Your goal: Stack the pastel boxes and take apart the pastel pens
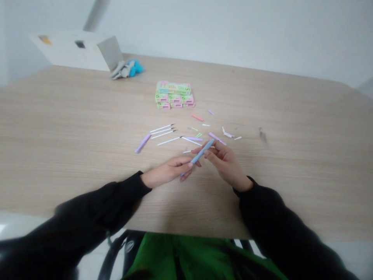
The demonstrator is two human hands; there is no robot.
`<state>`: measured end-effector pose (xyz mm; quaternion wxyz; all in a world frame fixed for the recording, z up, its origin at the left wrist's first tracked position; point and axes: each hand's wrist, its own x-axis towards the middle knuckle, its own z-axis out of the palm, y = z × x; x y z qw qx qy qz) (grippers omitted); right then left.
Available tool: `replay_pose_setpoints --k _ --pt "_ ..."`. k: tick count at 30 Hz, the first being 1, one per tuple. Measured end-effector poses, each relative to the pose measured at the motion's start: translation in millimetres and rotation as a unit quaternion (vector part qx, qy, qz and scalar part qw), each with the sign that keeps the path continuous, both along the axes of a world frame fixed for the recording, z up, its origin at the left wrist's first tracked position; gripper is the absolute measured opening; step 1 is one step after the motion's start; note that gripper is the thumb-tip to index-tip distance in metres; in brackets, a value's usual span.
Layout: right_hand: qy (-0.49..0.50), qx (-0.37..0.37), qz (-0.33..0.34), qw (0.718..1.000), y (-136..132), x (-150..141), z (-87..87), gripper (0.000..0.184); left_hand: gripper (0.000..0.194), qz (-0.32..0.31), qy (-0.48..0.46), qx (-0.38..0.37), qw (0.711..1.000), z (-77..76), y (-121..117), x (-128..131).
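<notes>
Both hands hold a light blue pen [202,151] at a slant above the table's front part. My left hand [175,168] pinches its lower end, thumb on top. The upper end sits between the thumb and fingers of my right hand [223,161]. Just beyond lie several thin white pen refills [163,134] with dark tips. A purple pen barrel [143,143] rests left of them, and another purple barrel [217,138] lies past my right fingers. Whether the blue pen has a refill inside cannot be seen.
Small pink [197,118], green [198,135] and white pieces [228,134] are scattered beyond the hands. Stacked green-and-pink boxes [175,94] stand farther back. At the back left are a white box [78,50] and a grey and blue crumpled bundle [127,69].
</notes>
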<state>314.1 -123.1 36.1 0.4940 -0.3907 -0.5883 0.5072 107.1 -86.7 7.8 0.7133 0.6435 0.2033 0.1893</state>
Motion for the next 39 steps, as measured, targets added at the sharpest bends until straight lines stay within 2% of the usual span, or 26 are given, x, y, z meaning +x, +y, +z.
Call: replay_pose_setpoints --k 5,9,15,19,22,26,28,33,37,39 --pt "-0.041 0.026 0.037 0.998 0.8 7.3 1.5 0.023 0.033 0.013 -0.023 -0.096 0.995 -1.3 0.4 -2.1" --pt "-0.054 0.021 0.037 0.998 2.7 10.8 0.7 0.023 0.045 0.036 -0.037 -0.17 0.984 -2.6 -1.0 -1.2" --pt "-0.105 0.038 0.017 0.994 3.4 14.1 -1.1 0.022 0.039 0.093 -0.025 -0.101 0.99 -4.5 0.3 -0.2" --pt "-0.109 0.044 0.005 0.993 2.1 12.9 -1.3 0.022 0.032 0.124 -0.02 -0.108 0.986 -2.4 0.8 -0.8" --pt "-0.111 0.032 -0.012 0.993 2.0 10.0 -5.9 0.024 0.031 0.106 -0.044 -0.156 0.981 0.8 -1.8 0.1" --pt "-0.095 -0.002 -0.024 0.995 2.7 5.8 -15.0 0.03 0.047 0.029 -0.021 -0.24 0.97 2.0 -3.8 0.7" --pt "-0.085 -0.015 -0.018 0.996 2.6 4.1 -17.0 0.032 0.042 0.027 -0.011 -0.239 0.971 2.0 -3.6 -0.3" --pt "-0.067 -0.019 -0.018 0.997 0.2 0.8 -15.2 0.031 0.03 0.042 0.001 -0.183 0.982 5.9 -4.3 -2.7" --pt "-0.085 -0.009 -0.024 0.996 -1.2 -1.3 -16.0 0.034 0.035 0.013 0.011 -0.244 0.97 6.7 -5.0 -1.6" --pt "-0.085 -0.009 -0.03 0.996 -1.2 -1.9 -16.7 0.036 0.034 0.034 -0.005 -0.247 0.968 6.7 -4.7 -0.8"
